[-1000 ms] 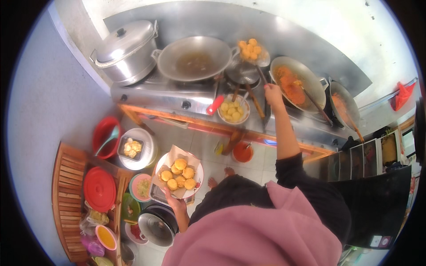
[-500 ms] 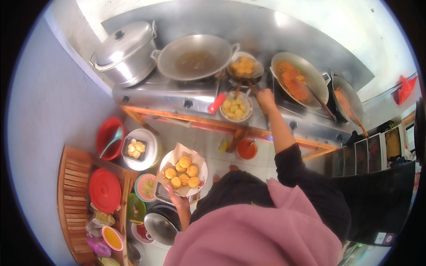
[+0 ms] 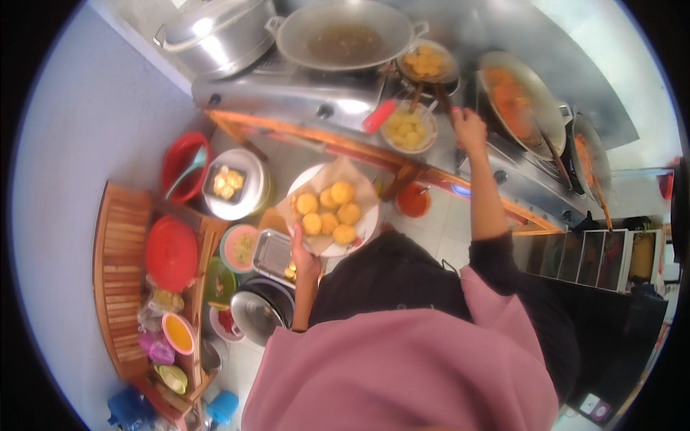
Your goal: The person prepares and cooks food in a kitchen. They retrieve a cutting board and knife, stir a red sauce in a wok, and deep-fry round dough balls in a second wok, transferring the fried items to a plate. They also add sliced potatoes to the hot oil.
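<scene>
My left hand (image 3: 305, 260) grips the edge of a white plate (image 3: 368, 228), thumb on top. The plate is lined with brown paper (image 3: 346, 171) and carries several golden fried patties (image 3: 328, 214). At the stove, my right hand (image 3: 469, 131) is closed round the dark handle (image 3: 443, 104) of a small frying pan (image 3: 450, 63) holding more fried patties (image 3: 425, 62). A wooden-handled utensil (image 3: 415, 99) leans from the pan. Just below it stands a bowl (image 3: 433, 136) of pale yellow patties (image 3: 405, 129), beside a red-handled tool (image 3: 379, 117).
A wok of oil (image 3: 345, 43) and a lidded pot (image 3: 223, 43) stand left on the stove; two woks of orange-red food (image 3: 507, 93) stand right. Left on the floor are a red bucket (image 3: 172, 165), a metal tray (image 3: 273, 251) and a wooden bench (image 3: 118, 280).
The view has shifted, so the stove sits higher and further right. The plate is now higher in the picture, baring the metal tray beside it. Both hands keep their holds.
</scene>
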{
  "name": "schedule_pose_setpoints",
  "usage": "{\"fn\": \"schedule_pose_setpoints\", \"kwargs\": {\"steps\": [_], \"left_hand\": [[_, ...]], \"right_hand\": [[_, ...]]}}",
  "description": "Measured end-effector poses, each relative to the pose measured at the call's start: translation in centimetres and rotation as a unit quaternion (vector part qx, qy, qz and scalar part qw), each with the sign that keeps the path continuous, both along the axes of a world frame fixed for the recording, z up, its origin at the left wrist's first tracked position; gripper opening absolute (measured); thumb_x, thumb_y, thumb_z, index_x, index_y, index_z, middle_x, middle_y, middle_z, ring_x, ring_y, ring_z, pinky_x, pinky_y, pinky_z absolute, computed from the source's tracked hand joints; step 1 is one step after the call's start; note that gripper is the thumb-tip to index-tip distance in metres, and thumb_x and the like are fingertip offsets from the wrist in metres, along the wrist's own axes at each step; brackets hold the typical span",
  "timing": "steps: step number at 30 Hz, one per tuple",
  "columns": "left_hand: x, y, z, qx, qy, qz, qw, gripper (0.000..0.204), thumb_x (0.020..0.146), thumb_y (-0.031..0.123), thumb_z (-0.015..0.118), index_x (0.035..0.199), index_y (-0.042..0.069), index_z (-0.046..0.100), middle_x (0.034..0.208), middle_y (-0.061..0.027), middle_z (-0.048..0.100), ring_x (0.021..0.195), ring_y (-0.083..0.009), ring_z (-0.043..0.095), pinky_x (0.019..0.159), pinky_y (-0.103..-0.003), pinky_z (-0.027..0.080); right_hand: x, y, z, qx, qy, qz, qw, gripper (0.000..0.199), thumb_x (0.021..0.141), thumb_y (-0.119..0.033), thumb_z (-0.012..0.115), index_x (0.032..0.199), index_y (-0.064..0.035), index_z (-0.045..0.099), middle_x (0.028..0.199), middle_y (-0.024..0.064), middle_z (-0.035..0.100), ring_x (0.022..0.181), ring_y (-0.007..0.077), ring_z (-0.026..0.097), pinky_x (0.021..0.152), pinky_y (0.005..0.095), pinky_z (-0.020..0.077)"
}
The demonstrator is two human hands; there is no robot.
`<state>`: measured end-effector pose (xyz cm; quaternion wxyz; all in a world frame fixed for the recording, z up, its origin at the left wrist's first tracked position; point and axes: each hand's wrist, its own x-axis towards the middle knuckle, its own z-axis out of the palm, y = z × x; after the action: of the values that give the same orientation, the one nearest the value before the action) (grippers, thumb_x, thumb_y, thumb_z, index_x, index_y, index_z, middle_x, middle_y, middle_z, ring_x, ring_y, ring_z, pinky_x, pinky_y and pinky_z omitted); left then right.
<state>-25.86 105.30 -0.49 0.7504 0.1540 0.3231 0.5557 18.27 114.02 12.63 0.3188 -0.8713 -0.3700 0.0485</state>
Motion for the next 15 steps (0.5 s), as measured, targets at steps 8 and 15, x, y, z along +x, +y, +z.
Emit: {"fn": "schedule_pose_setpoints", "kwargs": {"steps": [8,15], "left_hand": [[-0.1,1.4,0.0,-0.009,0.005,-0.079,0.997,0.054,0.103,0.032,0.045,0.149,0.009,0.028,0.143,-0.0105,0.045,0.129,-0.0249,0.048,0.107,-0.04,0.041],[-1.8,5.4,-3.1,-0.025,-0.01,-0.242,0.97,0.056,0.102,0.033,0.049,0.147,0.006,0.031,0.141,-0.012,0.047,0.127,-0.0259,0.05,0.104,-0.042,0.044]], "right_hand": [[-10.1,-10.2,-2.6,0.114,-0.023,0.212,0.97,0.028,0.094,-0.018,0.057,0.117,-0.0035,0.064,0.104,0.0154,0.068,0.09,0.0278,0.065,0.084,0.038,0.0499],[-21.4,-15.4,-9.0,0.012,0.503,0.164,0.849,0.043,0.104,-0.035,0.041,0.134,-0.0063,0.051,0.116,0.0093,0.063,0.09,0.0203,0.065,0.067,0.0342,0.059]]}}
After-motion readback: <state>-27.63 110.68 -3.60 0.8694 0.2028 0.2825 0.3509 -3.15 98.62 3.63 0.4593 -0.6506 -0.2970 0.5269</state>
